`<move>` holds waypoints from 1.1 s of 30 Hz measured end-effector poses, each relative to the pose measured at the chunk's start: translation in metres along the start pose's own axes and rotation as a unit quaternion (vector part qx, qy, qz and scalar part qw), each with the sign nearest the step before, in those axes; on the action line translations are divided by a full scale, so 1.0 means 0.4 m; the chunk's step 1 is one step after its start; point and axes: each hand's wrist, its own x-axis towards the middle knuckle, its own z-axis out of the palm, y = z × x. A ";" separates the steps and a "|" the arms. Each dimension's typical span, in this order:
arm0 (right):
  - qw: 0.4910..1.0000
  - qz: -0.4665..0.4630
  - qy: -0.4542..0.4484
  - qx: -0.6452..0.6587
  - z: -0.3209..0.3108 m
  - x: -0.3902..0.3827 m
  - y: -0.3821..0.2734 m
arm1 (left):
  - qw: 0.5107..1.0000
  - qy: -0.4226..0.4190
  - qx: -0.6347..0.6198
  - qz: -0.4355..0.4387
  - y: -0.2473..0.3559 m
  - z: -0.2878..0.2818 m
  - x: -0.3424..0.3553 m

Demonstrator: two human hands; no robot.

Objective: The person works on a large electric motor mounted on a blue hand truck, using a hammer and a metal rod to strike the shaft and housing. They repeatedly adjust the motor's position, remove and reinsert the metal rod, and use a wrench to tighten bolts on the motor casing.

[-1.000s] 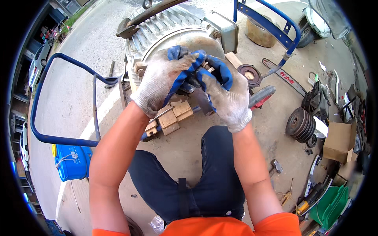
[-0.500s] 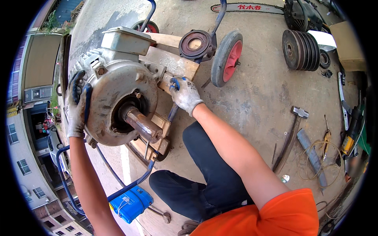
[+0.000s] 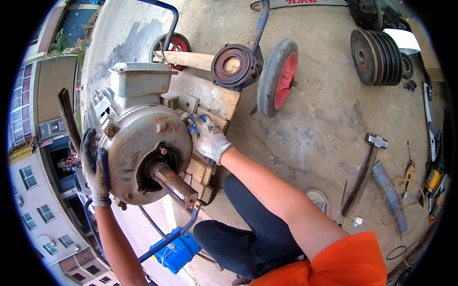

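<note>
A large grey electric motor (image 3: 133,138) rests on a blue-framed hand cart, its rusty shaft (image 3: 174,183) pointing toward me. On top sits a pale terminal box (image 3: 139,86). My left hand (image 3: 97,167), in a white glove with dark fingers, grips the left rim of the housing, thumb apart from the fingers. My right hand (image 3: 208,138), gloved too, curls its blue fingertips against the motor's right side by the mounting foot (image 3: 183,102). Wooden boards (image 3: 210,93) lie beside and under the motor. What the hidden fingertips touch cannot be made out.
A rusty round flange (image 3: 218,65) sits on the cart near the red-hubbed wheel (image 3: 279,78). To the right are a grooved pulley (image 3: 377,58), a sledgehammer (image 3: 377,141), a flat metal bar (image 3: 390,195) and coiled cable (image 3: 422,202). A blue box (image 3: 176,252) lies below the cart handle.
The motor has shifted toward me and slightly left against the cart. Both hands have moved with it, the right one now closer to the housing. The whole view has also shifted somewhat.
</note>
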 end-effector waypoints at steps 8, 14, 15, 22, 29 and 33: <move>0.932 0.232 0.011 0.280 -0.004 0.048 0.000 | 0.999 -0.018 -0.027 -0.008 -0.003 -0.006 0.003; 0.995 0.081 0.061 0.002 0.023 0.027 -0.006 | 0.998 -0.014 -0.051 -0.019 0.008 0.002 0.002; 0.993 0.113 0.034 -0.004 0.017 0.030 -0.024 | 0.999 -0.008 -0.050 -0.019 0.002 0.003 0.001; 0.939 0.323 0.016 0.118 0.034 0.058 -0.026 | 0.999 -0.003 -0.035 -0.016 0.011 0.010 0.004; 0.967 0.229 0.080 0.072 0.029 0.050 -0.035 | 1.000 0.005 0.016 -0.005 0.009 0.006 0.004; 0.969 0.232 0.054 0.064 0.021 0.049 -0.049 | 0.998 -0.007 0.069 0.006 0.013 -0.006 0.002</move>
